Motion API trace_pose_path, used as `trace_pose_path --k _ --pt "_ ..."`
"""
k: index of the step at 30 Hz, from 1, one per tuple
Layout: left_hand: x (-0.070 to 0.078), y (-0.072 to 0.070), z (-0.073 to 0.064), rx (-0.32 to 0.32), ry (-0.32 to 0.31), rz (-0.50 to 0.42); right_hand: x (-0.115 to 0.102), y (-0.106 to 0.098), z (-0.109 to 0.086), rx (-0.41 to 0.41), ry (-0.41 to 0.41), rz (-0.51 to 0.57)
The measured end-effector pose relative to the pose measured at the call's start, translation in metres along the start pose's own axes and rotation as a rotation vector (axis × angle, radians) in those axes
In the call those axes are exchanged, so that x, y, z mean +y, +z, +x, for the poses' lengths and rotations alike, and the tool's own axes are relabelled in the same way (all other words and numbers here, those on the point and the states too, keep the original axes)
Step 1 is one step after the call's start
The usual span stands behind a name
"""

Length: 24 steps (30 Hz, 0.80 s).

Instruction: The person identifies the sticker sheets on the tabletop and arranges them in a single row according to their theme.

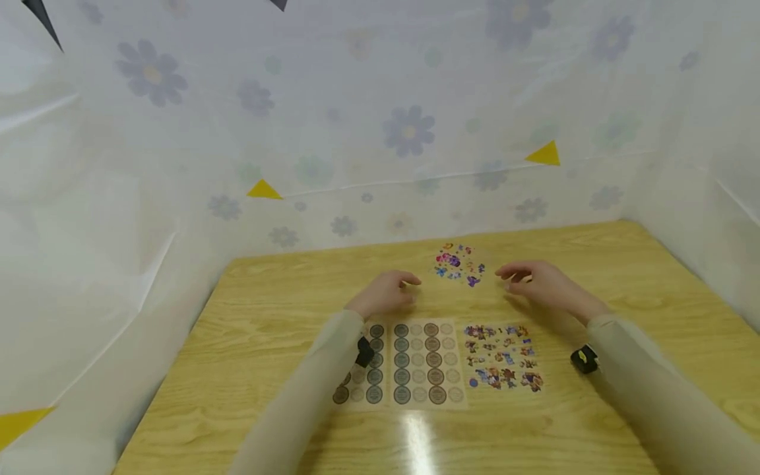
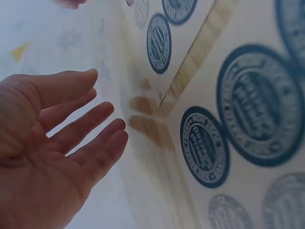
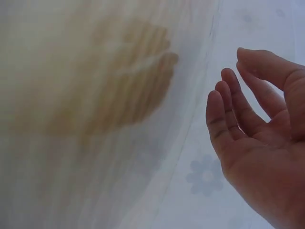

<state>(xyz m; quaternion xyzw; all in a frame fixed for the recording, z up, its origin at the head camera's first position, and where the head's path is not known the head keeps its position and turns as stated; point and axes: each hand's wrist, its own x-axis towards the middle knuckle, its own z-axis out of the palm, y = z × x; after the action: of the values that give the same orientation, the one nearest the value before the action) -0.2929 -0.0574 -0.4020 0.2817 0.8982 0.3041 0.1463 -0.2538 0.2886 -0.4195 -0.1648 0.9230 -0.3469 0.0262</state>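
Now I have both arms [image 1: 309,382] stretched forward over the table [image 1: 237,369]. My left hand [image 1: 384,294] and right hand [image 1: 543,285] hang above it, fingers loose and softly bent, pointing toward each other, holding nothing. Between them lies the sheet of bright little pictures [image 1: 454,260], near both. Another picture sheet [image 1: 503,357] lies between the arms.
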Motion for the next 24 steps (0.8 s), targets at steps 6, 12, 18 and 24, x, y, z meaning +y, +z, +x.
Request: trace_pose_path --k 6,12,18,24 --pt "-0.007 0.009 0.031 -0.002 -0.019 0.079 -0.002 0.002 0.017 -0.026 0.004 -0.025" --pt "-0.005 0.012 0.054 0.031 -0.047 -0.041 -0.005 0.003 0.04 -0.064 0.014 0.005" --pt "-0.001 0.018 0.061 0.06 -0.112 -0.167 0.003 0.009 0.061 -0.083 -0.001 -0.1" --pt "0.006 0.022 0.064 0.091 -0.111 -0.157 0.001 0.012 0.07 -0.078 -0.024 -0.171"
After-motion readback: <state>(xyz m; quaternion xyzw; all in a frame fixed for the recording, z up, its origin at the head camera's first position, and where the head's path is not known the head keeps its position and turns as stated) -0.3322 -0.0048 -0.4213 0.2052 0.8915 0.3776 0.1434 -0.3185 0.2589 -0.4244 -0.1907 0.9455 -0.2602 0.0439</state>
